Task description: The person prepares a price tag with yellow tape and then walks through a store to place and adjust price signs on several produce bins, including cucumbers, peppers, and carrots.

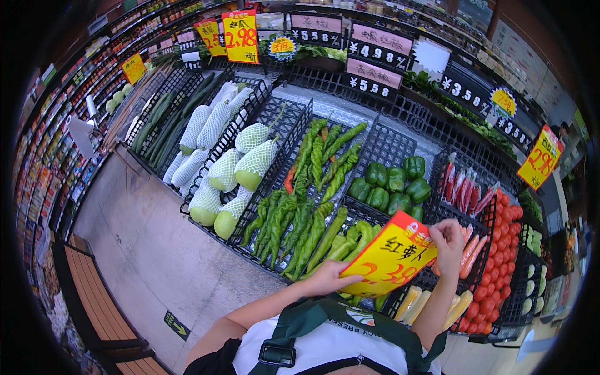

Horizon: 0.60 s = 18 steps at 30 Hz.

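Observation:
Between my two hands is a yellow price card [391,260] with a red top band and handwritten characters and figures. My left hand [329,277] pinches its lower left edge, the thumb lying across the front. At its upper right corner, the fingers of my right hand [447,241] grip the card. The card is tilted and covers part of the produce behind it. Long green peppers [356,239] show just past its left edge, and green bell peppers [396,183] lie beyond its top. Wrapped carrots [472,255] are beside my right hand, with wrapped corn [412,302] below the card.
Twisted green chilies [300,225], net-wrapped gourds [253,164] and cucumbers [157,119] fill black crates to the left. Tomatoes [497,262] are heaped at the right. Price signs [375,44] line the rack's back. A slatted wooden stand [93,290] borders the tiled floor [131,239].

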Each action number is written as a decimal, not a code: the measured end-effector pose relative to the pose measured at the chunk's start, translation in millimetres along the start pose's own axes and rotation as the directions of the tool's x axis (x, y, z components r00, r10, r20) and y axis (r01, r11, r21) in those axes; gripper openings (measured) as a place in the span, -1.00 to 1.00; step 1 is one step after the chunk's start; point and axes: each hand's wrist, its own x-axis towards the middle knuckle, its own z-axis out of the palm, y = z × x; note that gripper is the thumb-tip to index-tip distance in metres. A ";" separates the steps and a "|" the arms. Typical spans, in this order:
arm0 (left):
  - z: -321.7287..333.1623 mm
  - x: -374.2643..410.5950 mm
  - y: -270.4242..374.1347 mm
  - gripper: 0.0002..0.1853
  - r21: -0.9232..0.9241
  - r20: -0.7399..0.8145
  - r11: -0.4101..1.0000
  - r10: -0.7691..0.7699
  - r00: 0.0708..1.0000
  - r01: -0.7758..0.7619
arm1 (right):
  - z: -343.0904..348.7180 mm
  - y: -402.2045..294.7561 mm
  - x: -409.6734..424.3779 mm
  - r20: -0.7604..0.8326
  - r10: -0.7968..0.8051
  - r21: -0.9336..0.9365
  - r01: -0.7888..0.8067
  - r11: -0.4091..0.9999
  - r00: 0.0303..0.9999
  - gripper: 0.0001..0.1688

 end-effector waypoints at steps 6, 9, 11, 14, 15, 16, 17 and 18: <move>1.2 -1.4 -4.1 -0.71 0.200 -0.147 0.979 0.080 0.986 -0.049 | 7.7 0.4 -24.1 -0.199 -0.085 0.117 0.110 0.987 0.976 -0.88; 3.1 1.5 -5.8 -0.72 0.247 -0.143 0.964 0.137 0.980 -0.099 | 5.2 -5.4 -29.0 -0.235 -0.101 0.077 0.122 0.990 0.967 -0.87; 3.9 0.3 -5.6 -0.72 0.210 -0.130 0.976 0.093 0.987 -0.064 | 6.4 -5.6 -29.5 -0.251 -0.136 0.078 0.160 0.984 0.958 -0.87; 4.3 5.4 -3.2 -0.72 0.090 -0.093 0.996 0.004 0.996 0.005 | 4.5 -4.4 -32.1 -0.280 -0.121 0.055 0.142 0.988 0.952 -0.87; 4.1 6.4 -3.2 -0.72 0.070 -0.072 0.997 -0.011 0.997 0.016 | 3.1 -2.6 -33.2 -0.294 -0.115 0.048 0.135 0.990 0.949 -0.87; 4.0 8.1 -2.5 -0.71 0.053 -0.045 0.998 -0.025 0.999 0.027 | 3.9 -1.2 -33.1 -0.322 -0.118 0.058 0.144 0.988 0.939 -0.87; 3.7 7.7 -2.8 -0.71 0.020 -0.049 0.998 -0.059 0.997 0.060 | 5.3 -2.9 -33.2 -0.337 -0.097 0.052 0.121 0.991 0.937 -0.89; 3.0 6.6 -3.9 -0.70 -0.013 -0.043 0.996 -0.087 0.995 0.086 | 7.0 -4.1 -31.8 -0.330 -0.132 -0.003 0.138 0.990 0.935 -0.90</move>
